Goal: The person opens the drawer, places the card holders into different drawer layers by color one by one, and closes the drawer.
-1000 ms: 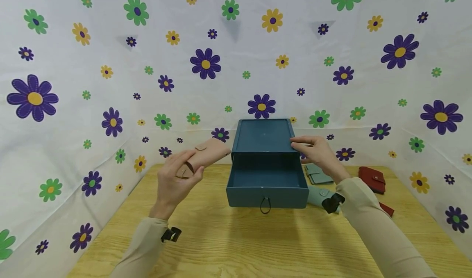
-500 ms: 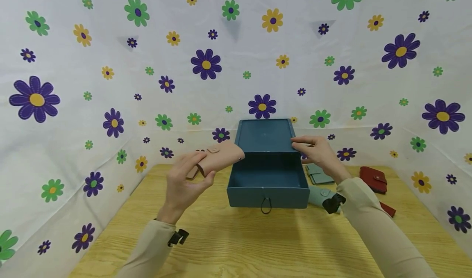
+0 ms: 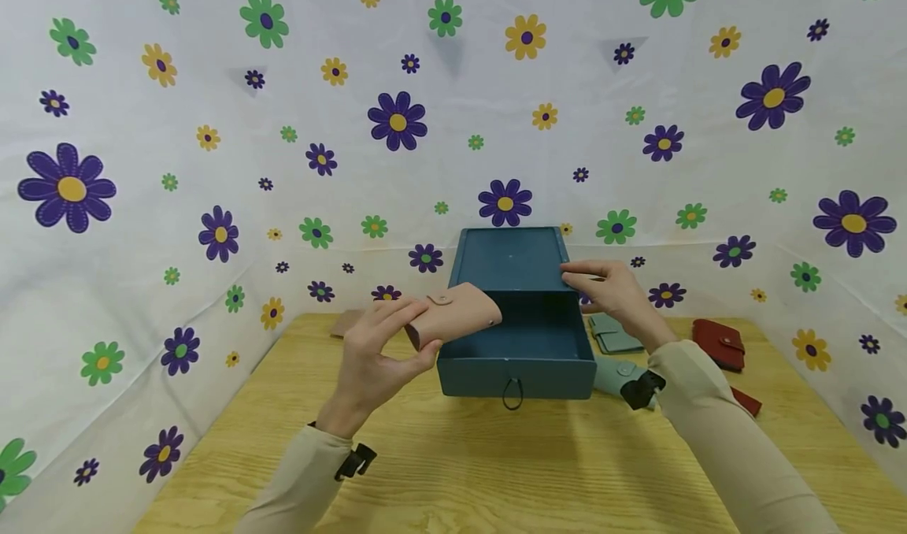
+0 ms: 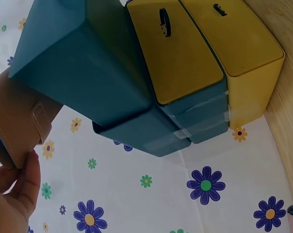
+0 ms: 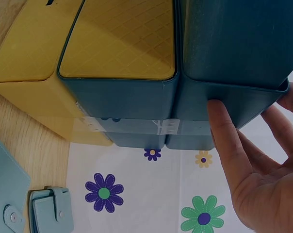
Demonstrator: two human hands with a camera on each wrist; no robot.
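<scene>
My left hand (image 3: 379, 361) pinches a pink glasses case (image 3: 457, 315) with a snap strap, between thumb and fingers. The case is tilted over the left side of the open top drawer (image 3: 517, 378), which is dark teal with a black loop pull. The visible inside of the drawer is bare. With fingers mostly straight, my right hand (image 3: 612, 294) touches the right side of the drawer cabinet (image 3: 510, 258) near its top. In the right wrist view, one fingertip (image 5: 216, 108) rests against the teal side wall.
Two yellow-fronted drawers (image 4: 178, 53) sit below the open one. To the cabinet's right lie a light green wallet (image 3: 612, 333), a light green case (image 3: 612, 372), a red wallet (image 3: 717, 343) and another red item (image 3: 745, 402). A pink item (image 3: 345, 323) lies behind my left hand.
My left hand has carried the pink glasses case rightward and slightly down, from beside the cabinet to over the open drawer's left part. My right hand has stayed at the cabinet's side.
</scene>
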